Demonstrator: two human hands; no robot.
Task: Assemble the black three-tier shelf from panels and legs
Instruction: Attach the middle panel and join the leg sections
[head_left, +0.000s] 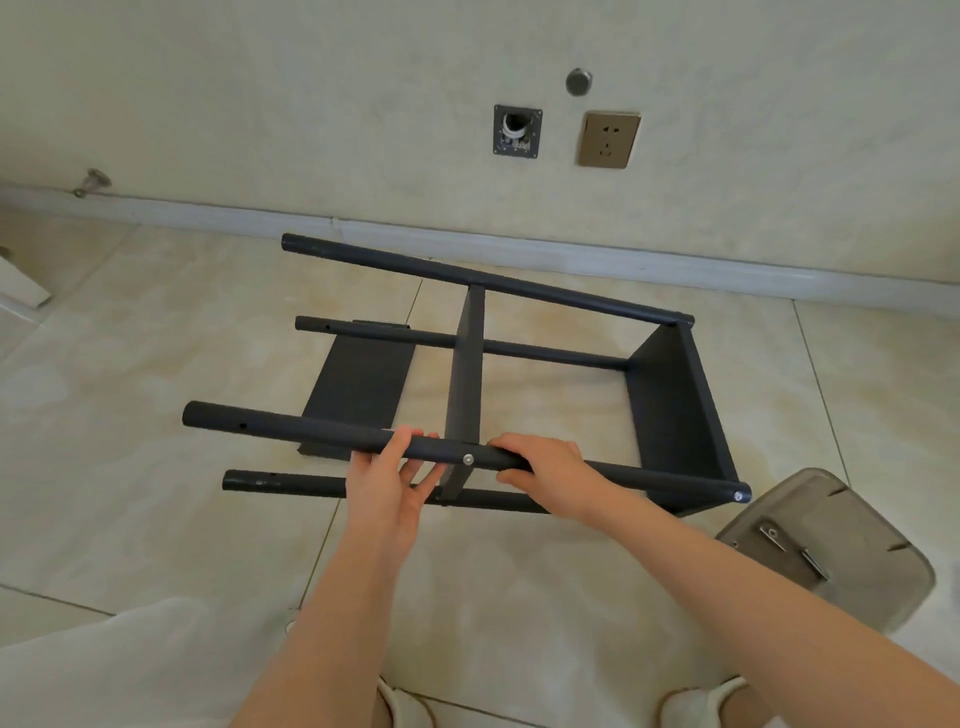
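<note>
The black shelf frame lies on its side on the tiled floor. Several round black legs run left to right. A middle panel (465, 374) and an end panel (675, 410) at the right are fixed between them. A third black panel (358, 389) lies flat on the floor under the legs' free left ends. My left hand (387, 483) grips the near upper leg (291, 428) just left of a silver screw (468, 459). My right hand (545, 467) grips the same leg just right of that screw.
A grey plastic tray (862, 587) holding metal tools sits on the floor at the right. The wall behind carries a socket (608, 139) and an open wall box (517, 131). A white object (18, 280) is at the far left. My feet show at the bottom edge.
</note>
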